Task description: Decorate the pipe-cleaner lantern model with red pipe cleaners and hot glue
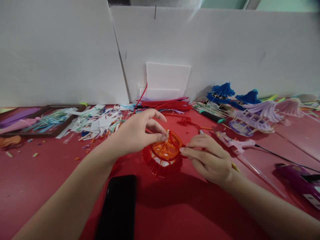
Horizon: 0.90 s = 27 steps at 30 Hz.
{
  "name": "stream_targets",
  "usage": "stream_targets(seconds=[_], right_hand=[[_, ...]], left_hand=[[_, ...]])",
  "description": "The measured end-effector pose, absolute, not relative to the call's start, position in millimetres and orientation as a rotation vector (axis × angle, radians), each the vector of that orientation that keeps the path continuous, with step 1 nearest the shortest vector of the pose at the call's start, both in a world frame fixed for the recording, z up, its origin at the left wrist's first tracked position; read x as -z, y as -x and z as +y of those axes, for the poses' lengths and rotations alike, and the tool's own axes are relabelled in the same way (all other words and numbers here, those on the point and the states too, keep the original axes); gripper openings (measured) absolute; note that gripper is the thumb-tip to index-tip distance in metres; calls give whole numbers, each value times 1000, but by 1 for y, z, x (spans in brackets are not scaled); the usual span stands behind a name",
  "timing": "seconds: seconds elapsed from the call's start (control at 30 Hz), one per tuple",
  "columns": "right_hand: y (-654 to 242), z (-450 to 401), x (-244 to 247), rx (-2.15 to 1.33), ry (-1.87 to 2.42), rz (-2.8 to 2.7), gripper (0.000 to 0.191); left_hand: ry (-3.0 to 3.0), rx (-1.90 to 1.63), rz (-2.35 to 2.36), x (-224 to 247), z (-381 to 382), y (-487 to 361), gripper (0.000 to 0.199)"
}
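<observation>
A small round model [165, 150] made of red and orange pipe cleaners, with a fringed red lower edge and spoke-like orange top, is between my hands above the red table. My left hand [137, 131] reaches over it from the left, thumb and a finger closed at the pale post on its top, index finger raised. At the model's right rim, my right hand [211, 158] pinches a red pipe cleaner [183, 145] between thumb and index finger. A black phone [118, 206] lies in front of my left forearm.
Red pipe cleaners [165, 106] lie in a bundle by the white panel. Paper scraps [96, 118] and a brown frame [57, 128] are at left. On the right are a pink glue gun [233, 142], blue model roofs [222, 90], lilac ones [262, 111] and a purple tool [297, 178].
</observation>
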State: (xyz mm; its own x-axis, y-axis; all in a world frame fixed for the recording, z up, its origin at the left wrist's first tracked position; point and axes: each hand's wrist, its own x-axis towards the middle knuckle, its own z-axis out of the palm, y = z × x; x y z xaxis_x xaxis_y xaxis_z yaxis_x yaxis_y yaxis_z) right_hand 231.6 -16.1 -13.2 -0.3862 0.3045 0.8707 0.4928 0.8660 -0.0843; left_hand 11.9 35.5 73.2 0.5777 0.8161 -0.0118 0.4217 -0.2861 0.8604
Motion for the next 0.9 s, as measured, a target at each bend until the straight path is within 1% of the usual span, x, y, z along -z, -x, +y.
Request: stream_targets(seconds=[0.23, 0.4, 0.6, 0.9], right_hand=[[-230, -16, 12, 202, 593, -1985, 35], [-229, -17, 9, 288, 621, -2023, 30], [-230, -18, 7, 341, 635, -2050, 29], [-232, -15, 13, 268, 656, -2016, 28]], left_hand=[[-1899, -545, 995, -74, 35, -12, 28], [-1909, -537, 987, -74, 36, -12, 29], [-1915, -544, 980, -74, 37, -12, 28], [-1917, -536, 989, -74, 35, -10, 27]])
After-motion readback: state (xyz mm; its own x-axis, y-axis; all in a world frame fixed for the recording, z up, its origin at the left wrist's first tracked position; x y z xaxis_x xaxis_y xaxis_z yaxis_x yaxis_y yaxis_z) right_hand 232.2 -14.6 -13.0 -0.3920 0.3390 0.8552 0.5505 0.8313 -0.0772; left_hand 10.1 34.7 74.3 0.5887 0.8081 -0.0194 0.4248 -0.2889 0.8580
